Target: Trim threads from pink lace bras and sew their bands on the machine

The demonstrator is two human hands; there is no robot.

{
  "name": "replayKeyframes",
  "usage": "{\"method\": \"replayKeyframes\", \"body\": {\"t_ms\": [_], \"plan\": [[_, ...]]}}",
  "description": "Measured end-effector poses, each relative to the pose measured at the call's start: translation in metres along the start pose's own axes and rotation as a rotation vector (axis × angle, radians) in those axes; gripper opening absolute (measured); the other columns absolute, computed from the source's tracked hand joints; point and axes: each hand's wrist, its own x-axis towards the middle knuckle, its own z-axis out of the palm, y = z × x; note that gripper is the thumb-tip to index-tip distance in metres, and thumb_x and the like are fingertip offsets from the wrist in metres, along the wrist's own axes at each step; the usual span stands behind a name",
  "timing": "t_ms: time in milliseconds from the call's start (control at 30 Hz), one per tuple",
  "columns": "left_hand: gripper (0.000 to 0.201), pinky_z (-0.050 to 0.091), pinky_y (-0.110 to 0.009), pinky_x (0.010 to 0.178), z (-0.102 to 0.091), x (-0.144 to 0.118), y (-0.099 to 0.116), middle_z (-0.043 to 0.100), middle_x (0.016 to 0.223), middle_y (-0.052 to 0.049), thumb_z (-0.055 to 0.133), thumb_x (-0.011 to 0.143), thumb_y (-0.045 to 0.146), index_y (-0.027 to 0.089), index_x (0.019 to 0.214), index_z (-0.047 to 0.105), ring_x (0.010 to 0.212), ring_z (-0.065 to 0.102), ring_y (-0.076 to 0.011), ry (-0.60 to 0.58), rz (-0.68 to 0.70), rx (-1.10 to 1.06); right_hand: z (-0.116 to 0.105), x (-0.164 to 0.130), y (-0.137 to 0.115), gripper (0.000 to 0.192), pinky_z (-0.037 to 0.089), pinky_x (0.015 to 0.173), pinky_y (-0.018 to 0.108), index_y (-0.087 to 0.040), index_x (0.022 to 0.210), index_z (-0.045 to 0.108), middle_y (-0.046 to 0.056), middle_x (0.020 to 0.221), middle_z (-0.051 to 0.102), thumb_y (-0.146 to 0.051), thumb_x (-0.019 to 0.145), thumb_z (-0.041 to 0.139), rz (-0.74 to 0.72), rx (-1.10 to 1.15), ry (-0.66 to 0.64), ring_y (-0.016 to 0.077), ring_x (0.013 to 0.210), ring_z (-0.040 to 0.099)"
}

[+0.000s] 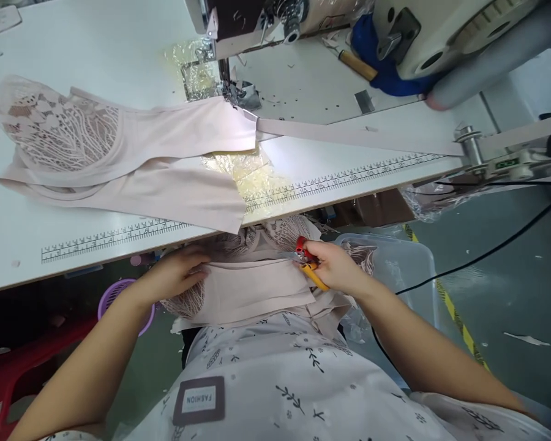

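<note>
On my lap lies a pale pink lace bra, its band stretched flat. My left hand grips the bra's left part, fingers bent over the fabric near the lace cup. In my right hand is a pair of scissors with one red and one yellow handle; the blades point left along the band's upper edge. Up on the sewing table, a second pink bra lies with its band end under the machine's presser foot. A pink strip of elastic runs right from there.
The white table has a printed ruler along its front edge. The sewing machine stands at the back. A clear plastic bin is at lower right, a purple basket at lower left. A black cable hangs on the right.
</note>
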Motion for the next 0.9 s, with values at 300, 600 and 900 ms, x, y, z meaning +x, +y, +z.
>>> {"method": "replayKeyframes", "body": {"t_ms": [300,600,900], "plan": [[0.022,0.052,-0.027,0.072,-0.006,-0.024,0.023,0.067,0.093,-0.006,0.049,0.087,0.033,0.020,0.090,0.066,0.084,0.064,-0.0171,0.097,-0.053,-0.130,-0.004,-0.009,-0.007,0.023,0.030,0.047,0.021,-0.021,0.059,0.037,-0.003,0.055,0.042,-0.028,0.073,0.054,-0.016,0.026,-0.056,0.0103,0.052,0.035],[0.017,0.050,-0.022,0.067,0.006,-0.048,0.039,0.068,0.083,-0.003,0.051,0.087,0.026,0.020,0.086,0.067,0.077,0.064,-0.0133,0.273,0.001,-0.110,-0.002,-0.020,-0.006,0.021,0.038,0.053,0.023,-0.019,0.065,0.051,0.000,0.060,0.051,-0.035,0.077,0.057,0.044,0.103,-0.076,0.0126,0.056,0.045],[0.010,0.055,-0.024,0.055,0.015,-0.069,0.026,0.069,0.088,0.006,0.059,0.080,0.037,0.041,0.085,0.067,0.081,0.066,-0.0187,0.338,-0.106,-0.168,0.002,-0.010,-0.007,0.028,0.035,0.052,0.021,-0.019,0.063,0.042,-0.003,0.060,0.043,-0.038,0.072,0.060,0.052,0.307,-0.100,0.0107,0.058,0.041]]}}
